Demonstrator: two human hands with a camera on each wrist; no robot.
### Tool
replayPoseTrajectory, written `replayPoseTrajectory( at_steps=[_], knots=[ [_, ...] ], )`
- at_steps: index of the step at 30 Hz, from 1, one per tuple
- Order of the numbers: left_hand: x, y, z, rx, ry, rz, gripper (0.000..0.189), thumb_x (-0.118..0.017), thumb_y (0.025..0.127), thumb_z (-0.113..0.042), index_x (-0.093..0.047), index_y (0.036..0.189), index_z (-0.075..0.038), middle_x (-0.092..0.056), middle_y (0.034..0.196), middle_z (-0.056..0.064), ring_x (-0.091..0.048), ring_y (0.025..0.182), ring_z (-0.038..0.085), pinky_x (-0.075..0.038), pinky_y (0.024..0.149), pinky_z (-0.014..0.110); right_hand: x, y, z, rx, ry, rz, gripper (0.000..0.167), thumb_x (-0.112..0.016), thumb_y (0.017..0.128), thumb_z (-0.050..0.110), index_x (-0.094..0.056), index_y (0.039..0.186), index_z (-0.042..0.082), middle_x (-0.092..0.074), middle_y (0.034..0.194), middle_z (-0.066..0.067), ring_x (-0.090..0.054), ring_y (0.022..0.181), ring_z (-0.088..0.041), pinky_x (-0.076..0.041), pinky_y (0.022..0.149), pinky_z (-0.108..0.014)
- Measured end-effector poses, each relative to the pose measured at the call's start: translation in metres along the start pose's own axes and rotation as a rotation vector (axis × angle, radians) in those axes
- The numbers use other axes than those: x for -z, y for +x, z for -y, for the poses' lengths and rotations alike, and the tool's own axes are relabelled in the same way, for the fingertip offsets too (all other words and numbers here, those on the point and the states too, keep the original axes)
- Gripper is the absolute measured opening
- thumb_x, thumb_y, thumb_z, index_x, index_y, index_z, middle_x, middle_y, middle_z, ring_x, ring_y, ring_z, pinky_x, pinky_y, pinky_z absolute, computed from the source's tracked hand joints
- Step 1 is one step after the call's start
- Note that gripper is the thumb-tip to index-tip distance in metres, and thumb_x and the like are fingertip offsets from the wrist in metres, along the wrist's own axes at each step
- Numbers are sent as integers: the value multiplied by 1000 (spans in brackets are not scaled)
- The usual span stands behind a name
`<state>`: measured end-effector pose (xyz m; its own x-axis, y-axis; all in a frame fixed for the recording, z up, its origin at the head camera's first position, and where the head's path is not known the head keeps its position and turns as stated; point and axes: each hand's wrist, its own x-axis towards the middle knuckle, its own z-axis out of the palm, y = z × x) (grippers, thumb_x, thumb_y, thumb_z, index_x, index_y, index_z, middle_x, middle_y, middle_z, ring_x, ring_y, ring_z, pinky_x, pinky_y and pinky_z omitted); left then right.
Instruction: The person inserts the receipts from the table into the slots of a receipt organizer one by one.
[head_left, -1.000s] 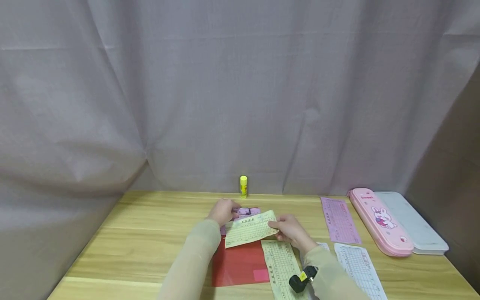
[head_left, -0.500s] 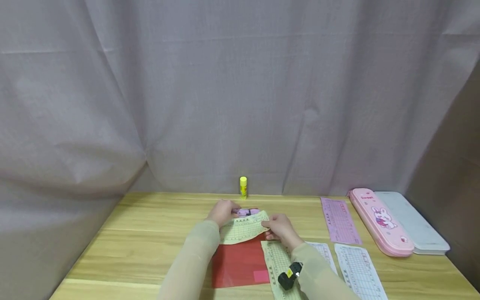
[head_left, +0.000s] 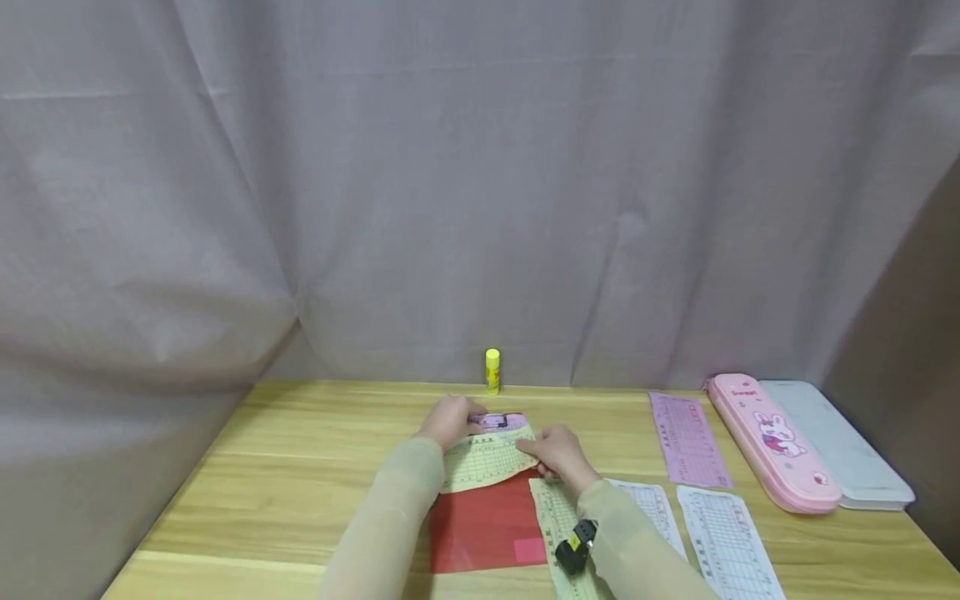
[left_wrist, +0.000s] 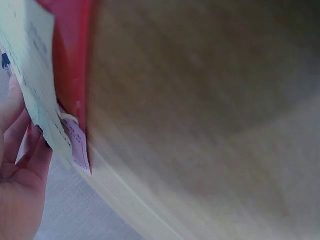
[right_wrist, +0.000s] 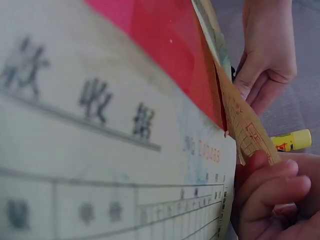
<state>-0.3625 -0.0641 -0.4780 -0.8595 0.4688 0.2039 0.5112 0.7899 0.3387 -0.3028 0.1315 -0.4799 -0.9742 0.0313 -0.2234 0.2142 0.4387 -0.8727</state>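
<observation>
A red folder (head_left: 487, 525) lies on the table with a clip (head_left: 495, 422), dark and metallic, at its far edge, over purple paper. My left hand (head_left: 452, 422) is at the clip's left end, thumb and fingers pinching there; the exact contact is partly hidden. My right hand (head_left: 558, 457) pinches the right end of a yellow receipt sheet (head_left: 483, 460), which bows across the folder's upper part below the clip. In the left wrist view, the sheet's edge covers part of the left fingers (left_wrist: 35, 155), with a purple paper corner (left_wrist: 77, 145) under it.
Another yellow receipt (head_left: 555, 517) lies under the right forearm. White receipts (head_left: 727, 533) and a purple receipt (head_left: 688, 442) lie to the right, beside a pink pencil case (head_left: 772, 442) and a white flat case (head_left: 840, 450). A yellow glue stick (head_left: 492, 372) stands behind.
My right hand has moved left and slightly away from me, carrying the yellow receipt closer to the clip, and the sheet now bows. My left hand stays at the clip.
</observation>
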Motion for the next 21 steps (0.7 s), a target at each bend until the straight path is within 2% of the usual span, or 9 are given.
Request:
replayPoseTrajectory(
  at_steps=[5,9,14,21],
  knots=[
    [1,1,-3,25,1,8,30,-77,78,-22,-74,106,-12,-72,104,1,-66,100,18,-52,89,31,-1,5,1,61,-162,-24,42,-69,84,19,-40,54,15,-38,41,5,-34,35,-5,-30,35,-16],
    [0,3,-4,32,32,1,24,-75,81,-19,-74,104,-13,-72,102,0,-67,98,17,-52,88,31,-3,8,3,84,-223,-49,42,-67,85,18,-40,53,15,-39,41,6,-37,36,-5,-32,36,-16],
    [-2,4,-4,22,59,-13,21,-73,83,-16,-75,104,-13,-73,101,0,-67,97,17,-52,88,31,-7,8,5,75,-207,-63,41,-67,86,20,-40,56,15,-40,42,4,-38,35,-6,-34,35,-17],
    [-3,3,-5,-33,175,-15,12,-69,86,-14,-76,96,-14,-73,93,-2,-67,89,17,-53,83,31,-13,8,4,48,-140,-41,38,-71,84,22,-40,66,12,-46,48,-1,-45,32,-6,-40,33,-18]
  ],
)
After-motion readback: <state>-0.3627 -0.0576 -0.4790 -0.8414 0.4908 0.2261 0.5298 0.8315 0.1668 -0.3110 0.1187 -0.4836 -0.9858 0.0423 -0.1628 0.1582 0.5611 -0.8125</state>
